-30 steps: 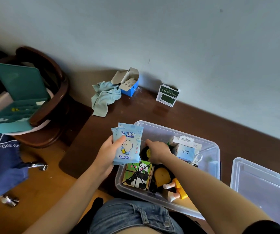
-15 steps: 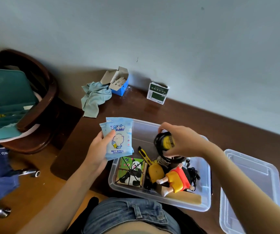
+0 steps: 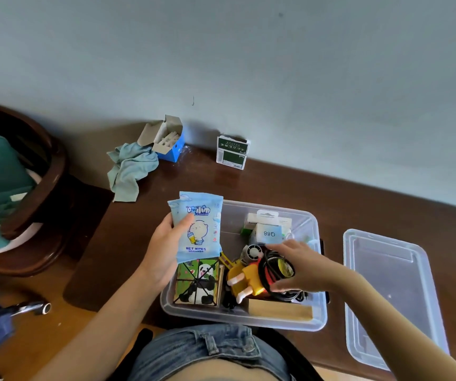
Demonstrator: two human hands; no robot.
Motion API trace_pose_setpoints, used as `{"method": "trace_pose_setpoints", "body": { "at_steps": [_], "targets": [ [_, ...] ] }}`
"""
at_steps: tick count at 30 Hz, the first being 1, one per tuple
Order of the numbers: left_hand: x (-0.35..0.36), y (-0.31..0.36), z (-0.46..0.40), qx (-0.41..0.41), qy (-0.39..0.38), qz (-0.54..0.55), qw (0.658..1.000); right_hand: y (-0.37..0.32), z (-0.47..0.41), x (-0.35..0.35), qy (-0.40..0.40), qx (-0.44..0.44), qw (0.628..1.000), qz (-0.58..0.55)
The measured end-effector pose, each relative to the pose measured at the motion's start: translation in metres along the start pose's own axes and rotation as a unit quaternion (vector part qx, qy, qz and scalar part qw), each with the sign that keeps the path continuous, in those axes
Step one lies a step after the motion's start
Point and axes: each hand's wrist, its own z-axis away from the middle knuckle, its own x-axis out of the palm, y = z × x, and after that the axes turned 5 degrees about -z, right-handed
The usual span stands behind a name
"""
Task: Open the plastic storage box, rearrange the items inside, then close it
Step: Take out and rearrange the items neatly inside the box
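Against a grey wall we find a brown table (image 3: 276,188) bearing the open storage box (image 3: 314,312), lid (image 3: 391,292) alongside. Our left hand (image 3: 163,254) grips wet wipes (image 3: 199,224); our right hand (image 3: 303,268) holds a coiled cable (image 3: 276,268) over the box.

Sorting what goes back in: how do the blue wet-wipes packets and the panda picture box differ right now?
The blue wet-wipes packets are soft pouches held up by the left hand; the green panda picture box is rigid and lies flat inside the clear plastic storage box. Both show cartoon animals.
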Motion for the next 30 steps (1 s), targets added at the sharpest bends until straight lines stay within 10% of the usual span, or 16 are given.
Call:
{"method": "trace_pose_setpoints", "body": {
  "at_steps": [7, 11, 18, 30],
  "targets": [
    [-0.006, 0.004, -0.004, 0.002, 0.031, -0.023, 0.999, -0.034, 0.006, -0.017, 0.156, -0.006, 0.988, 0.019],
    [-0.011, 0.007, -0.004, 0.014, 0.046, -0.029, 0.998, -0.081, -0.032, -0.020, 0.128, -0.079, 0.988, -0.046],
    [-0.019, 0.011, 0.006, 0.032, 0.080, -0.022, 0.996, -0.107, -0.133, 0.024, -0.003, 0.038, 0.986, 0.165],
    [-0.026, 0.002, 0.003, 0.120, 0.075, -0.128, 0.982, -0.107, -0.109, 0.001, 0.110, -0.046, 0.992, 0.046]
  ]
}}
